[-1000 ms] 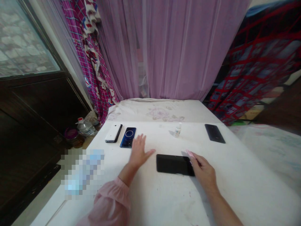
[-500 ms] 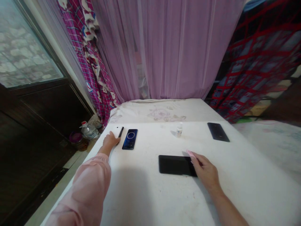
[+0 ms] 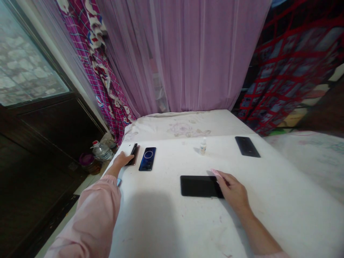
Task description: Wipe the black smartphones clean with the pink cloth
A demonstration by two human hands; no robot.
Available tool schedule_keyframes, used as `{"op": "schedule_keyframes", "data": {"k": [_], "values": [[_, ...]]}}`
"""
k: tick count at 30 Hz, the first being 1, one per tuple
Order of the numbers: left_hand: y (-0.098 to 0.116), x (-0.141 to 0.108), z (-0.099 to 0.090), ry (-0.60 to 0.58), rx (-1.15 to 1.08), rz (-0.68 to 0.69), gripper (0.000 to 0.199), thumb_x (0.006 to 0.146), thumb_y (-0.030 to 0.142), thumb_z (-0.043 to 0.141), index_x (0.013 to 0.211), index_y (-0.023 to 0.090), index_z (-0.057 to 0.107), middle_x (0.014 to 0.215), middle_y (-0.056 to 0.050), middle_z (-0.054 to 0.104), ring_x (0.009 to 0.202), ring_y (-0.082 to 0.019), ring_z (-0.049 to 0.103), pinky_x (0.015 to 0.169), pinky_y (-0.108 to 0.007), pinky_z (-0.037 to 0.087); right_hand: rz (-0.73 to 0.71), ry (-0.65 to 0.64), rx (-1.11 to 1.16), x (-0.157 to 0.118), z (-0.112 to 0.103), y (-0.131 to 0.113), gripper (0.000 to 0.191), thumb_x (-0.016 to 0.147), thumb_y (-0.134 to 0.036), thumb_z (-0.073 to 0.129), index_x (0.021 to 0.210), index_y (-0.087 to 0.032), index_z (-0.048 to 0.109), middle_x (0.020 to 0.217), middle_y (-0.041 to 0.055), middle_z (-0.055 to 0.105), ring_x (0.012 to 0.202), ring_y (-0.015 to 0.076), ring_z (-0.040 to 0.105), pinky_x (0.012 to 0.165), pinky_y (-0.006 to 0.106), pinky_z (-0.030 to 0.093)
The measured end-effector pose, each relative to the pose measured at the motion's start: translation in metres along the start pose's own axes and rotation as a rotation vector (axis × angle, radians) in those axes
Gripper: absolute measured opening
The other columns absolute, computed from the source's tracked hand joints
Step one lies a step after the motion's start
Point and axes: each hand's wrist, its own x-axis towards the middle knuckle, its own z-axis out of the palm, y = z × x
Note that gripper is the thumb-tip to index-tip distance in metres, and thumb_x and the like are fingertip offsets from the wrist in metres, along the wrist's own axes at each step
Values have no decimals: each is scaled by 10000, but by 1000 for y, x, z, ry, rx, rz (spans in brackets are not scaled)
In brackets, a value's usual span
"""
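At the table's left edge, my left hand (image 3: 123, 159) is closed on a phone (image 3: 133, 152) with a white back and a dark side; it looks tilted. A rose-coloured phone (image 3: 137, 154) lies partly beneath it. Just right of them lies a blue phone (image 3: 147, 158) with a pale ring on it. My right hand (image 3: 235, 191) is over the right end of a large black phone (image 3: 200, 186) lying flat. Its fingers pinch a small pink piece (image 3: 215, 172), perhaps cloth, mostly hidden in the grip.
A small white bottle (image 3: 202, 147) stands upright mid-table. A dark phone (image 3: 247, 147) lies at the right. Something blue (image 3: 118, 182) peeks out by my left sleeve. On the floor at left are a plastic jug (image 3: 102, 150) and a purple-lidded jar (image 3: 87, 159). Purple curtains (image 3: 193, 53) hang behind.
My left hand has shifted slightly left with the white-backed phone, and the rose-coloured phone beneath now shows. My right hand stays at the black phone. The view has moved a little.
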Motion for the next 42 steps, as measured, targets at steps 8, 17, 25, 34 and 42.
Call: {"op": "schedule_keyframes", "data": {"k": [8,17,25,34,42], "values": [[24,-27,8,-16,-5,-18,748,806,501,541,1352,32,338,1246,-268,566,1157,-358,566,863,-393,453,17,-5,-8,0,-1,-5,434,806,-517,484,998,-226,742,1016,56,733,901,223,678,815,336,533],[41,-54,-12,78,-7,35,946,780,622,571,1438,28,243,1475,-300,308,1368,-408,307,1054,-526,296,45,81,22,-1,1,-4,461,780,-532,489,965,-194,742,969,79,735,846,222,673,777,332,539],[154,-194,31,32,-221,977,767,819,618,547,1416,170,372,1501,-133,370,1419,-307,240,1160,-504,132,133,130,6,-4,-5,-4,513,789,-532,467,1018,-147,718,1005,122,719,849,226,668,785,341,534],[184,-233,50,-55,-316,1070,707,843,577,538,1407,178,389,1467,-131,426,1382,-301,329,1151,-532,161,7,-21,-243,-38,-19,-18,359,836,-327,424,1026,-242,716,984,50,729,864,197,681,780,313,542],[186,-236,54,-18,-304,1045,676,866,552,496,1414,171,389,1465,-154,419,1374,-339,333,1126,-598,163,18,-52,-445,5,-1,-26,327,819,-207,457,978,-248,740,957,45,742,865,198,692,794,309,531]]}}
